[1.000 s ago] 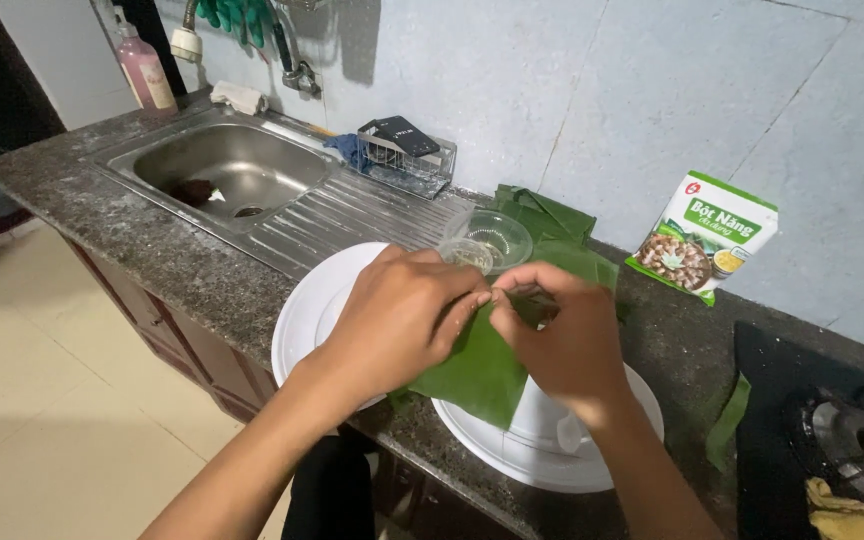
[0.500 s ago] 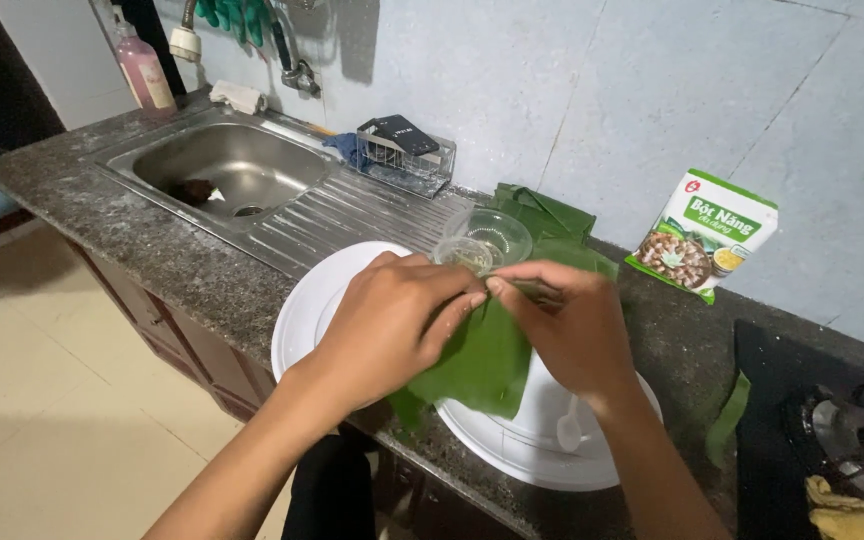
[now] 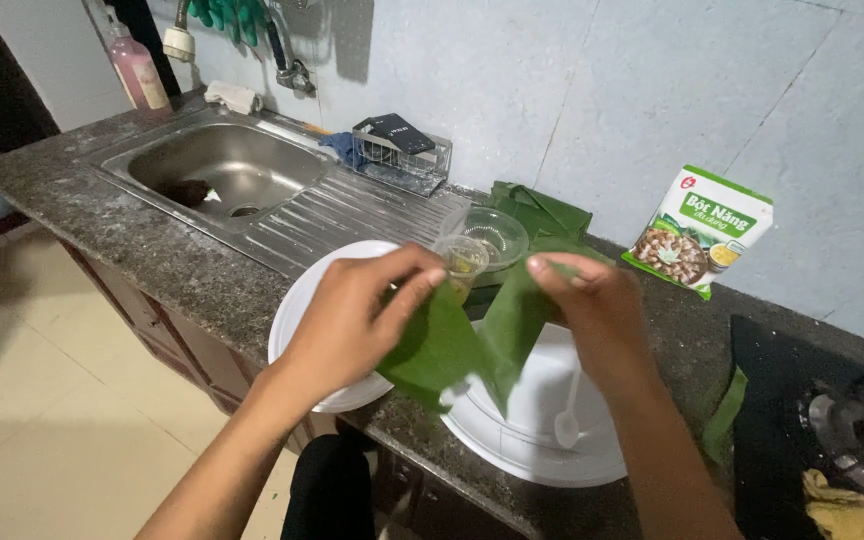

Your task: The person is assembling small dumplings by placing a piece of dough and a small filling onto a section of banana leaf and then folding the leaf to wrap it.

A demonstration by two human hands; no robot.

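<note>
At the far left a pink bottle (image 3: 139, 72) stands on the table (image 3: 82, 215), beside one steel sink (image 3: 222, 170) with a tap (image 3: 287, 60) above it. A small wire rack (image 3: 397, 150) sits at the end of the drainboard.

Nearer, the left hand (image 3: 357, 320) pinches the left edge of a green leaf (image 3: 452, 345) between thumb and fingers, its grip clamped on it. The leaf hangs in the air over two white plates: one (image 3: 297, 310) under the left hand, one (image 3: 542, 430) under the right, with a white spoon (image 3: 569, 420) lying in the second. Behind the leaf stand a small clear cup (image 3: 464, 258) and a clear bowl (image 3: 492, 232), touching or nearly so, and a stack of folded leaves (image 3: 537, 212) against the wall.

The right hand (image 3: 597, 310) grips the leaf's right edge, fingers closed on it, though motion blur hides the exact hold.

To open or fold the leaf well, I judge both hands should pull evenly along the grain and keep the pinch near the edges, since such a leaf likely tears easily across its ribs.

Further right lie one printed food packet (image 3: 702, 230), a loose leaf strip (image 3: 724, 420), a gas burner (image 3: 852, 420) and a yellow cloth (image 3: 842, 505).
</note>
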